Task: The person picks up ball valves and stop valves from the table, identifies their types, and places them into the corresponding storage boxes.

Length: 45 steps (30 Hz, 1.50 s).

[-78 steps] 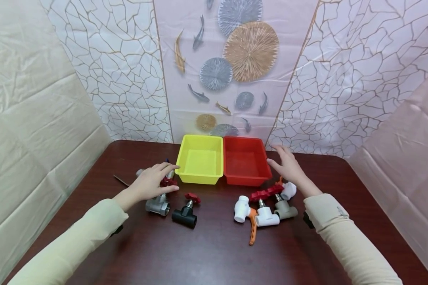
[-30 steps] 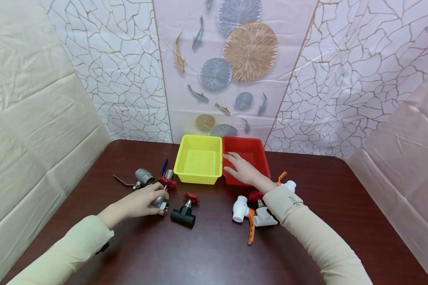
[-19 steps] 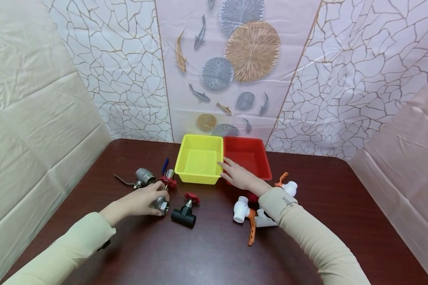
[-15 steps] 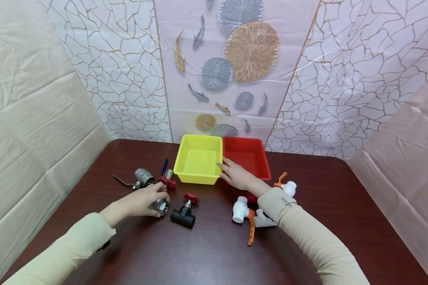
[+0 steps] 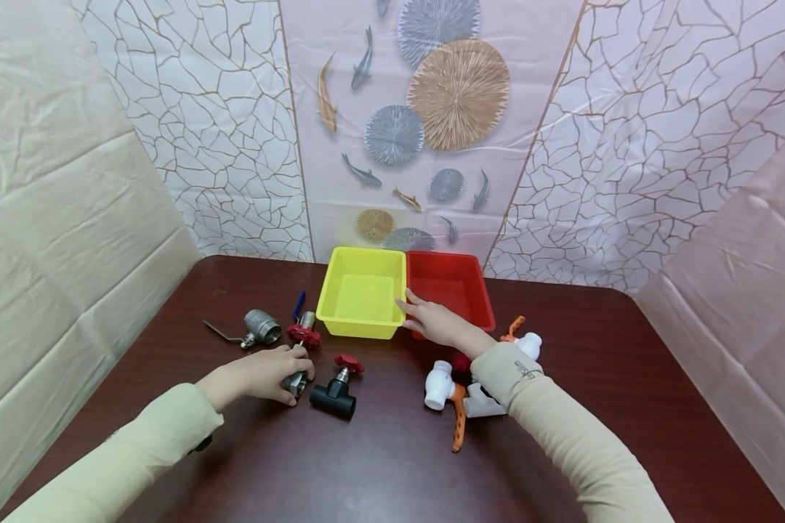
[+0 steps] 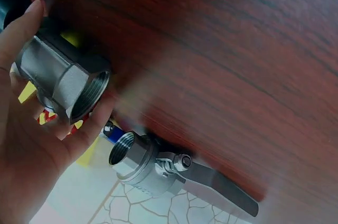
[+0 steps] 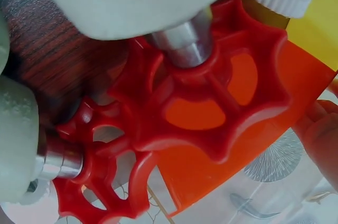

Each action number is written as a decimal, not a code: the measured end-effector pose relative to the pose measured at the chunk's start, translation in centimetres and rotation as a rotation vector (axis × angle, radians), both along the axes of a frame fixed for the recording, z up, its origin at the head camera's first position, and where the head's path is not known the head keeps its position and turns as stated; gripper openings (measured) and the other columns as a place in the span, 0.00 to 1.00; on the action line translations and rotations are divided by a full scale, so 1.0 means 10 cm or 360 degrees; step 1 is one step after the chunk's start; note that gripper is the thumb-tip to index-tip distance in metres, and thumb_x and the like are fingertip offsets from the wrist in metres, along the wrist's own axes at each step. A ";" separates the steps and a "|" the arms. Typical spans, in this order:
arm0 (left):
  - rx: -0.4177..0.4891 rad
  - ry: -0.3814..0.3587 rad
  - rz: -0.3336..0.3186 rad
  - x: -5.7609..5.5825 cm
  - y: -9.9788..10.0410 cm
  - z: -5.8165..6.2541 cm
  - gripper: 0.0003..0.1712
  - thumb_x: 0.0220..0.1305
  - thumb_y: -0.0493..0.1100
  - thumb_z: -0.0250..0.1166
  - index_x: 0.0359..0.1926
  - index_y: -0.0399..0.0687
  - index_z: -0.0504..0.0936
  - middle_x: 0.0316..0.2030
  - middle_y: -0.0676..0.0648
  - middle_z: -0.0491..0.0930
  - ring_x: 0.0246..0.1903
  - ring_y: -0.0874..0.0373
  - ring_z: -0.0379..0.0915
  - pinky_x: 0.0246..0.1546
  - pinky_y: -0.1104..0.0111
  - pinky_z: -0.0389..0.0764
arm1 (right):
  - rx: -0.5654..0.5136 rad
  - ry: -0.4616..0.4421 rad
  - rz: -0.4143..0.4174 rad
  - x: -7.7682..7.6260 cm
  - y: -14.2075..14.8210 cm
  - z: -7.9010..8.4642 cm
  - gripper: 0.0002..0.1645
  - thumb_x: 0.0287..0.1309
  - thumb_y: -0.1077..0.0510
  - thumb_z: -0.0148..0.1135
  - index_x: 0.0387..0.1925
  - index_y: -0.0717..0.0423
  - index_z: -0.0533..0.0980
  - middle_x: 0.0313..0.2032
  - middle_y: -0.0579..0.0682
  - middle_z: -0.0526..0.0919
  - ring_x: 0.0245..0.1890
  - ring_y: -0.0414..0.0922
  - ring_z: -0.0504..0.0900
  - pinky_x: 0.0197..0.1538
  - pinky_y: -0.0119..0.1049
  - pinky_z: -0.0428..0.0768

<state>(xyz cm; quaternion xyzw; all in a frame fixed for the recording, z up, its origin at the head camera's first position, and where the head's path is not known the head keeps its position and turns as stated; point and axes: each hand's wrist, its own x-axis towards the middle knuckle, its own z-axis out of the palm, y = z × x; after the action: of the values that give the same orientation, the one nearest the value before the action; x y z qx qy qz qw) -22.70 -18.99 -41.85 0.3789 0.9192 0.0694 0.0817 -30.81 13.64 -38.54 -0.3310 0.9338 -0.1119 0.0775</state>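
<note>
My left hand (image 5: 262,376) grips a metal valve (image 5: 294,382) with a red handwheel (image 5: 304,335). In the left wrist view, thumb and fingers lie around its grey body (image 6: 55,73), whose threaded opening faces out. A black tee-shaped valve (image 5: 333,396) with a red handwheel lies just right of that hand. My right hand (image 5: 435,323), fingers extended, is at the front rim where the yellow bin (image 5: 361,328) and the red bin (image 5: 487,323) meet. Under the right forearm are white and grey valves with red handwheels (image 7: 211,97), partly hidden by the sleeve.
A metal ball valve (image 5: 262,327) with a long lever lies at the left, with a blue handle (image 5: 299,305) near the yellow bin. White ball valves (image 5: 439,385) with orange handles lie at the right. Patterned cloth walls stand behind the table (image 5: 379,465).
My left hand has come down from beside the yellow bin onto the metal valve. The right hand has moved left from the red bin's right side to the front rims where the bins meet.
</note>
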 end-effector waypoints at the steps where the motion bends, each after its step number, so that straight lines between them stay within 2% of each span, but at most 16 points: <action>1: -0.0001 -0.0005 0.0007 0.00 0.01 0.00 0.21 0.45 0.49 0.75 0.41 0.55 0.78 0.41 0.52 0.71 0.38 0.54 0.68 0.36 0.62 0.75 | -0.0004 -0.0008 -0.0005 0.00 0.00 0.00 0.35 0.64 0.55 0.55 0.69 0.58 0.57 0.70 0.64 0.53 0.51 0.53 0.80 0.55 0.42 0.78; 6: -0.0041 -0.0034 0.0045 0.01 0.06 -0.02 0.21 0.46 0.52 0.74 0.38 0.54 0.75 0.38 0.52 0.69 0.37 0.53 0.65 0.32 0.64 0.72 | -0.0020 0.0000 -0.0006 -0.01 0.00 -0.01 0.34 0.64 0.55 0.56 0.68 0.59 0.59 0.70 0.65 0.54 0.50 0.54 0.80 0.55 0.43 0.78; 13: -0.0118 -0.0177 0.0133 0.01 0.16 0.03 0.19 0.50 0.52 0.72 0.35 0.52 0.71 0.37 0.51 0.66 0.38 0.49 0.63 0.33 0.59 0.71 | -0.0048 -0.0011 -0.0042 -0.03 0.00 -0.02 0.34 0.65 0.51 0.54 0.69 0.57 0.59 0.70 0.63 0.55 0.58 0.54 0.75 0.60 0.45 0.73; 17: -0.0095 -0.0219 0.0116 -0.03 0.15 0.01 0.18 0.51 0.50 0.72 0.35 0.54 0.71 0.37 0.52 0.67 0.37 0.50 0.63 0.33 0.62 0.70 | -0.0070 -0.0035 -0.0068 -0.03 -0.01 -0.03 0.34 0.64 0.52 0.56 0.68 0.56 0.60 0.70 0.62 0.55 0.54 0.53 0.79 0.58 0.44 0.75; 21: -0.0017 -0.0146 0.0070 -0.06 0.12 -0.04 0.17 0.47 0.50 0.73 0.33 0.57 0.72 0.36 0.54 0.68 0.34 0.54 0.64 0.32 0.66 0.68 | -0.0086 -0.0036 -0.0064 -0.03 0.00 -0.01 0.35 0.63 0.53 0.57 0.68 0.58 0.60 0.70 0.62 0.56 0.50 0.52 0.80 0.57 0.43 0.76; 26: 0.0037 -0.0012 0.0014 -0.07 0.09 -0.02 0.15 0.41 0.49 0.74 0.29 0.58 0.77 0.31 0.57 0.70 0.29 0.60 0.66 0.31 0.68 0.70 | -0.0108 -0.0042 -0.0060 -0.02 -0.01 0.02 0.34 0.62 0.54 0.58 0.67 0.59 0.60 0.69 0.63 0.56 0.55 0.54 0.78 0.58 0.44 0.75; 33: 0.0085 0.0207 0.0005 -0.10 0.05 0.01 0.10 0.37 0.46 0.68 0.25 0.59 0.76 0.27 0.59 0.70 0.23 0.65 0.64 0.24 0.72 0.66 | -0.0151 -0.0062 -0.0073 0.00 -0.01 0.03 0.34 0.62 0.55 0.58 0.67 0.57 0.61 0.69 0.63 0.56 0.55 0.54 0.78 0.58 0.45 0.75; 35: 0.0100 0.0226 0.0013 -0.10 0.05 0.01 0.10 0.38 0.46 0.66 0.26 0.60 0.75 0.28 0.59 0.70 0.23 0.64 0.63 0.24 0.72 0.64 | -0.0159 -0.0053 -0.0065 0.00 0.00 0.02 0.34 0.62 0.55 0.58 0.67 0.57 0.61 0.69 0.63 0.56 0.56 0.54 0.78 0.58 0.44 0.75; 39: 0.0106 0.0192 0.0036 -0.08 0.04 0.01 0.09 0.42 0.46 0.64 0.27 0.59 0.74 0.30 0.57 0.70 0.25 0.62 0.62 0.24 0.73 0.62 | -0.0171 -0.0056 -0.0060 -0.02 0.00 -0.01 0.34 0.62 0.53 0.58 0.67 0.56 0.61 0.69 0.63 0.57 0.57 0.54 0.76 0.58 0.43 0.76; 45: 0.0081 0.0197 0.0050 -0.07 0.02 0.02 0.09 0.42 0.46 0.65 0.29 0.59 0.75 0.32 0.56 0.71 0.27 0.61 0.62 0.25 0.71 0.64 | -0.0195 -0.0094 -0.0098 -0.03 -0.01 -0.01 0.34 0.62 0.53 0.58 0.67 0.56 0.61 0.70 0.61 0.56 0.59 0.54 0.75 0.59 0.44 0.75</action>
<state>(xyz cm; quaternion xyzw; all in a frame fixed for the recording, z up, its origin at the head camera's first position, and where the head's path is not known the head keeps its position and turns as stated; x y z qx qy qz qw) -23.44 -18.80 -41.60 0.3698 0.9263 0.0705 0.0139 -31.11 13.57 -38.69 -0.3027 0.9322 -0.1809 0.0811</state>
